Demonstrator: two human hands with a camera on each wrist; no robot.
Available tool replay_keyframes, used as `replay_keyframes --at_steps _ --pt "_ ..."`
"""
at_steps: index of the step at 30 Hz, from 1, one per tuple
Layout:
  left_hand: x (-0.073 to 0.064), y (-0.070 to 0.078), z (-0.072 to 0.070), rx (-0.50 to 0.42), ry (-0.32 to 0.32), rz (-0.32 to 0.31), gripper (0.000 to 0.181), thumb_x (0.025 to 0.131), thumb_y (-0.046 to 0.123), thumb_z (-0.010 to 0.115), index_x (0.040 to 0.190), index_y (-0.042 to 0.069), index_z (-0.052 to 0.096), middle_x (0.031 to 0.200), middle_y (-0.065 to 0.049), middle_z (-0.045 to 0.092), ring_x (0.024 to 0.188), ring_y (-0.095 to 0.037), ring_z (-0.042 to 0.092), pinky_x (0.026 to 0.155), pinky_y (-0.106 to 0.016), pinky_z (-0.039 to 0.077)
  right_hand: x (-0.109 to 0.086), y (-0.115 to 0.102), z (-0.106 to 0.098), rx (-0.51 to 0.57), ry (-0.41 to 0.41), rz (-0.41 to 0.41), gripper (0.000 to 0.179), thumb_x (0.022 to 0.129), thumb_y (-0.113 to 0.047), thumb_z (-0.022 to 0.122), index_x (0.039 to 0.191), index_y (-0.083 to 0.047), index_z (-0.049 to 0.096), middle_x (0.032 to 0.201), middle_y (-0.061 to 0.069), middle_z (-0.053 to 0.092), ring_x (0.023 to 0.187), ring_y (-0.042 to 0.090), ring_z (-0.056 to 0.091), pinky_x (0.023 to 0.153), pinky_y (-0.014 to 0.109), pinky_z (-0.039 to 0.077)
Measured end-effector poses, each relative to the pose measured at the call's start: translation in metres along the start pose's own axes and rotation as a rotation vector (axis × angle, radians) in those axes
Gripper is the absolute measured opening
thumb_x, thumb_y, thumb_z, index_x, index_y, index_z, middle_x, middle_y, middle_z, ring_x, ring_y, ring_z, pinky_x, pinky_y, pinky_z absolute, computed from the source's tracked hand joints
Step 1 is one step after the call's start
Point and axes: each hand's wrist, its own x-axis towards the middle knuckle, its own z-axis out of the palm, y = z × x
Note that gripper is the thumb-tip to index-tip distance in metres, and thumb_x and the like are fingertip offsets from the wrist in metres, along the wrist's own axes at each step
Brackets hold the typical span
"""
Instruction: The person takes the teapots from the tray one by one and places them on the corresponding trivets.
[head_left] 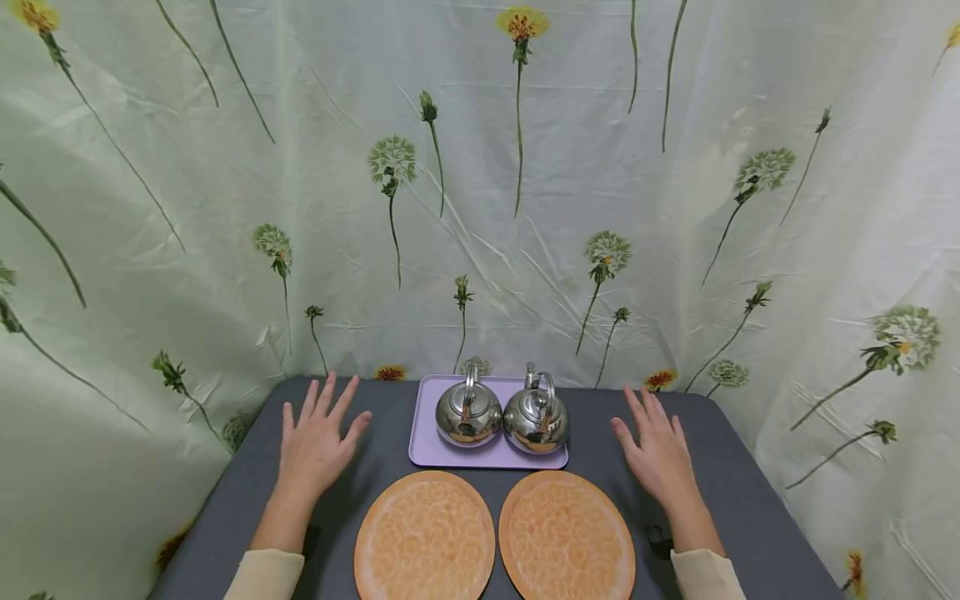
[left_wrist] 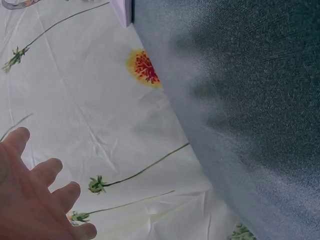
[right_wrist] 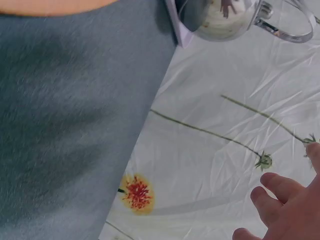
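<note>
Apparently at a standstill, with nothing gripped and nothing lifted: either at a start or at a finish, hard to say which from this moment alone. Working from near to far, begin with the left sleeve (head_left: 266,575) and the right sleeve (head_left: 708,575), both cream. Between these, note the round left mat (head_left: 425,537) and right mat (head_left: 567,537), laid flat just beside each other on the dark grey table (head_left: 217,525), with no kettle on either. Slightly farther, to left and right, find the left hand (head_left: 317,444) and the right hand (head_left: 660,454), well apart, fingers straight and spread, holding nothing, touching neither tray nor kettle. Beyond the mats, close to the table's far edge, see the lilac tray (head_left: 426,427), bearing the shiny left kettle (head_left: 468,414) and right kettle (head_left: 536,421), both upright; hard to tell whether touching or only just apart. Farthest, behind everything, a dandelion-print curtain (head_left: 480,167). Done, judging by the layout: mats laid, tray placed, kettles stood on it. Left, probably: all handling of the kettles if at a start, nothing if at a finish. Counted, again near to far: two sleeves, two mats, two hands, one tray, two kettles, one table beneath, and curtain fabric all round the far side.
</note>
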Motion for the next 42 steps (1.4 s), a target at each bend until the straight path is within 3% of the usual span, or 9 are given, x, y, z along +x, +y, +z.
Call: replay_keyframes --at_steps 8,21,26,30,34,37,40,42 --pt "-0.005 0.005 0.005 -0.031 -0.012 -0.009 0.072 0.108 0.061 0.045 0.17 0.029 0.026 0.177 -0.018 0.02 0.164 -0.048 0.014 0.122 -0.08 0.004 -0.001 -0.015 0.001 0.059 0.075 -0.046 0.065 0.112 -0.044 0.049 0.169 -0.017 0.03 0.171 0.027 0.03 0.159 0.049 0.026 0.124 0.075 0.014" --pt "-0.017 0.012 0.01 -0.082 -0.024 -0.011 0.072 0.109 0.061 0.045 0.17 0.028 0.027 0.173 -0.018 0.033 0.16 -0.048 0.025 0.123 -0.079 0.008 0.002 -0.032 0.0 0.196 0.131 -0.085 0.063 0.112 -0.038 0.052 0.169 -0.023 0.03 0.169 0.022 0.039 0.154 0.048 0.036 0.121 0.074 0.026" --pt "-0.017 0.015 0.015 -0.088 -0.01 -0.003 0.07 0.108 0.059 0.05 0.168 0.028 0.032 0.163 -0.019 0.048 0.15 -0.048 0.042 0.122 -0.076 0.019 0.005 -0.037 -0.002 0.279 0.137 -0.053 0.063 0.112 -0.04 0.051 0.169 -0.026 0.029 0.168 0.019 0.04 0.153 0.048 0.039 0.115 0.074 0.034" --pt "-0.017 0.015 0.02 -0.122 -0.034 -0.016 0.072 0.106 0.056 0.057 0.167 0.026 0.035 0.15 -0.02 0.059 0.137 -0.049 0.052 0.112 -0.073 0.035 0.008 -0.042 -0.002 0.379 0.124 -0.017 0.063 0.112 -0.039 0.053 0.169 -0.025 0.029 0.165 0.017 0.044 0.153 0.046 0.04 0.117 0.072 0.033" --pt "-0.016 0.015 0.027 -0.268 -0.118 -0.048 0.078 0.102 0.051 0.067 0.168 0.026 0.033 0.134 -0.017 0.065 0.118 -0.04 0.062 0.095 -0.062 0.05 0.011 -0.046 -0.002 0.533 0.099 0.04 0.064 0.111 -0.036 0.056 0.169 -0.026 0.03 0.162 0.016 0.049 0.153 0.04 0.042 0.121 0.065 0.031" --pt "-0.014 0.013 0.034 -0.386 -0.186 -0.081 0.082 0.1 0.046 0.072 0.169 0.027 0.03 0.123 -0.011 0.066 0.101 -0.026 0.064 0.082 -0.047 0.053 0.014 -0.048 -0.001 0.621 0.097 0.074 0.063 0.111 -0.033 0.057 0.168 -0.028 0.031 0.158 0.014 0.053 0.144 0.032 0.051 0.118 0.055 0.04" --pt "-0.011 0.012 0.04 -0.446 -0.232 -0.105 0.082 0.1 0.041 0.074 0.169 0.027 0.031 0.115 -0.007 0.065 0.087 -0.016 0.059 0.075 -0.036 0.048 0.015 -0.049 0.0 0.67 0.096 0.092 0.063 0.111 -0.032 0.057 0.168 -0.028 0.031 0.155 0.012 0.056 0.131 0.012 0.056 0.109 0.031 0.047" --pt "-0.01 0.011 0.045 -0.469 -0.254 -0.107 0.079 0.101 0.038 0.074 0.168 0.025 0.034 0.11 -0.005 0.065 0.082 -0.014 0.059 0.072 -0.034 0.048 0.016 -0.05 0.001 0.713 0.089 0.095 0.062 0.111 -0.03 0.058 0.168 -0.028 0.032 0.154 0.012 0.057 0.124 -0.003 0.054 0.102 0.015 0.044"
